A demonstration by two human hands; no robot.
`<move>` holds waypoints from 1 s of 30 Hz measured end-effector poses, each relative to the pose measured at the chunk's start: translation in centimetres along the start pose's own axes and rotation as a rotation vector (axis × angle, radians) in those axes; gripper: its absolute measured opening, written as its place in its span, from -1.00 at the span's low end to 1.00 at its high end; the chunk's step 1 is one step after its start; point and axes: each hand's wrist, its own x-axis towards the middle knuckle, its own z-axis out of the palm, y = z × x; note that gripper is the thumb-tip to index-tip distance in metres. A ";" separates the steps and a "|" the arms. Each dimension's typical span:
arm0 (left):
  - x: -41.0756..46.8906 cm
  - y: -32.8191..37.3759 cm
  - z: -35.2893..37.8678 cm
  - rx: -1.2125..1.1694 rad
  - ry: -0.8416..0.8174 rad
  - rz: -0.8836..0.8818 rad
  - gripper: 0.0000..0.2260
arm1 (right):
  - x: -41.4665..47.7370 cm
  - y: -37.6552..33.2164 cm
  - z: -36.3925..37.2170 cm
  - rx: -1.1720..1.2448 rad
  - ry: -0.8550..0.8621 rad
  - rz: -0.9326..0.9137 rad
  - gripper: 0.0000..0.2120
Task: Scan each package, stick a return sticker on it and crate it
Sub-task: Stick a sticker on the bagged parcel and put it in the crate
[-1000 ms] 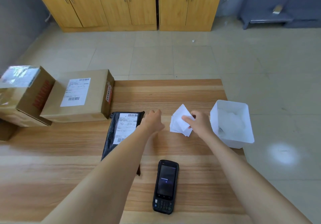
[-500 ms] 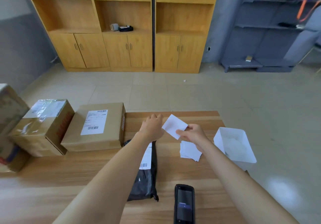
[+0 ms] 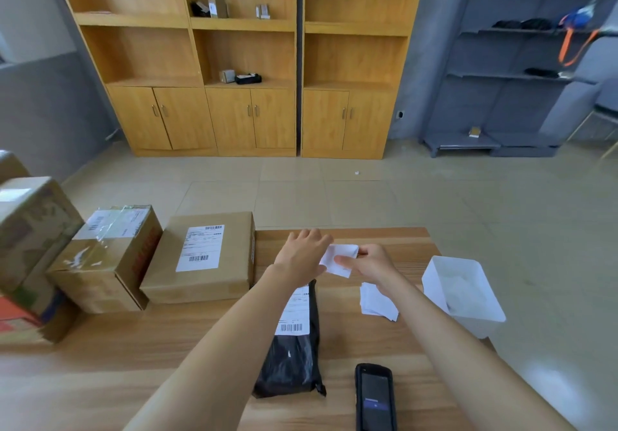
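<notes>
- As a person stands at the wooden table [image 3: 133, 347], both bare arms reach out over a black poly-bag package [image 3: 292, 360]. The package lies flat on the boards with its white shipping label [image 3: 294, 313] facing up.
- The right hand [image 3: 371, 263] pinches a white return sticker [image 3: 341, 256] in the air above the far part of the table, thumb and fingers curled onto its right edge.
- The left hand [image 3: 302, 256] meets the sticker's left edge with fingers stretched nearly straight and a little spread. Its thumb is hidden, so whether it grips the paper cannot be told.
- A loose stack of white stickers [image 3: 378, 303] lies on the table below the right wrist, just right of the package.
- A white bin [image 3: 434, 280] stands open-topped at the table's right edge. Something pale lies in it, too blurred to name.
- A black handheld scanner [image 3: 376, 397] rests near the front edge, screen up, right of the package's near end.
- Three cardboard boxes line the left side. A flat labelled box [image 3: 234, 256] sits beside the package, a taped box [image 3: 100, 273] touches it, and a taller box [image 3: 30, 230] stands at the far left.
</notes>
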 end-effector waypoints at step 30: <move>0.5 0.2 0.9 -0.450 -0.106 -0.351 -0.73 | 0.6 -0.2 -1.5 -0.091 -0.146 -0.039 -0.85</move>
